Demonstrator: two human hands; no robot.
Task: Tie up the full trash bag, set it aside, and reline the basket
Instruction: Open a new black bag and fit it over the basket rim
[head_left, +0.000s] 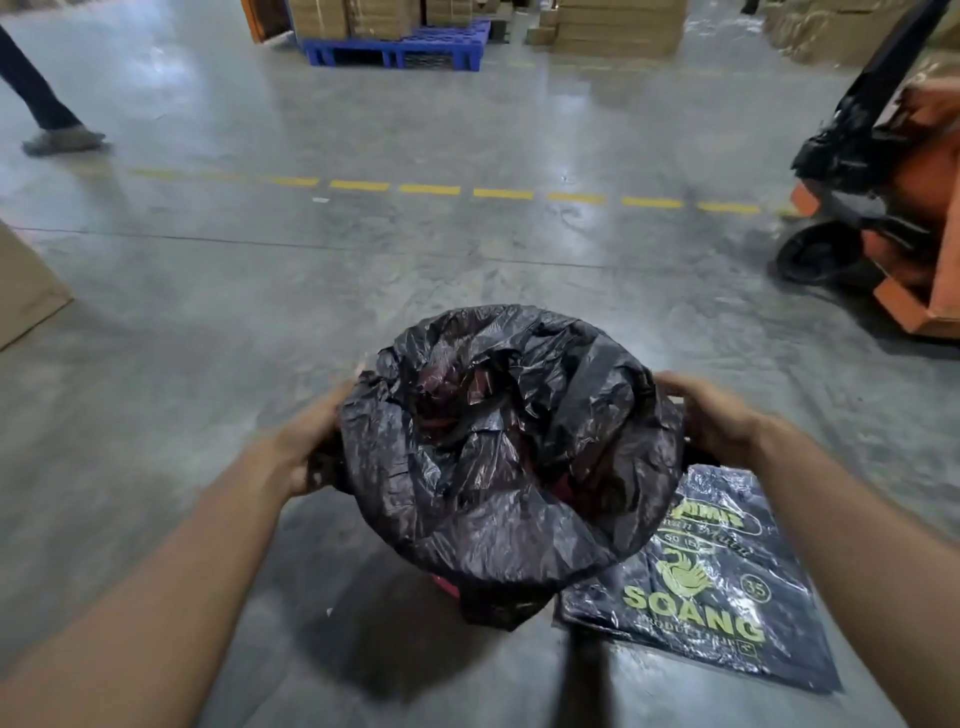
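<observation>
Concrete floor (467, 270) carries the job. Your left hand (306, 441) and right hand (711, 421) clamp the trash bag (509, 447) rim, still over the basket (447, 584). Thin film may tear; contents may spill onto the liner pack (711, 582).

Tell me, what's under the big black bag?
Below the black trash bag a bit of red basket peeks out, standing on the grey floor. The bag covers the rest, so its shape is hidden.
</observation>
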